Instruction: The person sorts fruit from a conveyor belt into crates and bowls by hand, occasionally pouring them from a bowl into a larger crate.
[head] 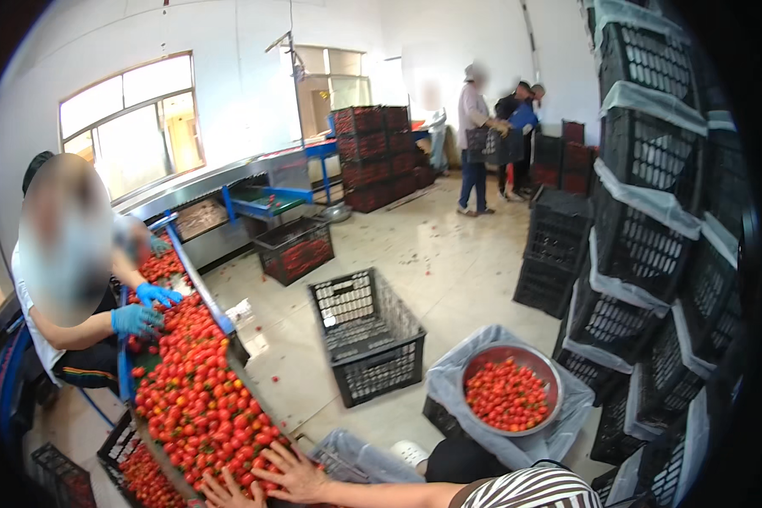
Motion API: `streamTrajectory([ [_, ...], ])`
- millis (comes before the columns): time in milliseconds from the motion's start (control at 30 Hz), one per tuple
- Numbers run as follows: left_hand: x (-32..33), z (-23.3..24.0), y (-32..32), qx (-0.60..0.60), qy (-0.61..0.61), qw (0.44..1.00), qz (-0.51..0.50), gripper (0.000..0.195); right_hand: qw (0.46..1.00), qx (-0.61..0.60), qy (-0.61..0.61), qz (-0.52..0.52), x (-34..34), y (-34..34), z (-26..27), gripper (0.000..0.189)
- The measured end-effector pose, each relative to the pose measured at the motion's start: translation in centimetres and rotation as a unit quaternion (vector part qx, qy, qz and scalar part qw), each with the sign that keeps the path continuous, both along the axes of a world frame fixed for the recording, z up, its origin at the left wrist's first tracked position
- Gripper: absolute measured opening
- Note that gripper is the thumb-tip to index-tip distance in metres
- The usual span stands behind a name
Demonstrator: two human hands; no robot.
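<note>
Red cherry tomatoes, a few of them orange, cover a long sloping sorting trough. My right hand lies palm down with spread fingers on the tomatoes at the near end. Beside it, at the bottom edge, my left hand also rests on them, fingers apart; its forearm is out of view. Neither hand visibly grips a tomato, though the palms are hidden. To the right, a metal bowl of cherry tomatoes sits on a crate lined with a plastic sheet.
A co-worker's blue-gloved hands touch tomatoes farther up the trough. A black plastic crate stands on the floor. Stacked lined crates rise on the right. Below the trough's left side is a crate of tomatoes. People stand at the back.
</note>
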State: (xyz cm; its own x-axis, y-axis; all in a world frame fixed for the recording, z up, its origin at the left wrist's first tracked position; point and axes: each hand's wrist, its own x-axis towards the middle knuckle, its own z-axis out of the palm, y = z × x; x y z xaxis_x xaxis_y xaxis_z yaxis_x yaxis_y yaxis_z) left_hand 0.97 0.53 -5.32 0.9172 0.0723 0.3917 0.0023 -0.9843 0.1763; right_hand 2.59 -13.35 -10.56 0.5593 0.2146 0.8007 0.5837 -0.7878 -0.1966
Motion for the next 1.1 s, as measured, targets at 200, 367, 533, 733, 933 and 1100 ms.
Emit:
streamTrajectory([
  [200,0.7,-5.7,1.5,0.0,-0.11,0.993,-0.041,0.063,0.995,-0.008,0.101,-0.004,-1.9,-0.5,-2.4,0.055],
  [367,0.1,-5.8,1.7,0.01,-0.12,0.992,-0.033,0.061,0.997,-0.012,0.079,0.0,-2.2,0.0,-2.8,0.057],
  [533,-1.0,-5.6,1.2,0.019,-0.089,0.995,-0.029,0.062,0.995,-0.032,0.093,0.031,-1.9,-0.3,-3.3,0.063],
  [733,-0.5,-5.7,3.5,-0.063,-0.149,0.979,-0.127,0.053,0.998,-0.005,0.033,0.054,-2.3,0.0,2.3,0.039],
  [933,-2.6,-6.2,2.1,-0.096,-0.135,0.982,-0.093,0.051,0.989,-0.038,0.138,-0.04,-3.5,-1.6,0.8,0.048],
  [1100,-3.6,-5.9,3.7,-0.177,-0.237,0.942,-0.158,0.043,0.978,0.104,0.16,0.079,-4.7,-0.5,1.3,0.039],
])
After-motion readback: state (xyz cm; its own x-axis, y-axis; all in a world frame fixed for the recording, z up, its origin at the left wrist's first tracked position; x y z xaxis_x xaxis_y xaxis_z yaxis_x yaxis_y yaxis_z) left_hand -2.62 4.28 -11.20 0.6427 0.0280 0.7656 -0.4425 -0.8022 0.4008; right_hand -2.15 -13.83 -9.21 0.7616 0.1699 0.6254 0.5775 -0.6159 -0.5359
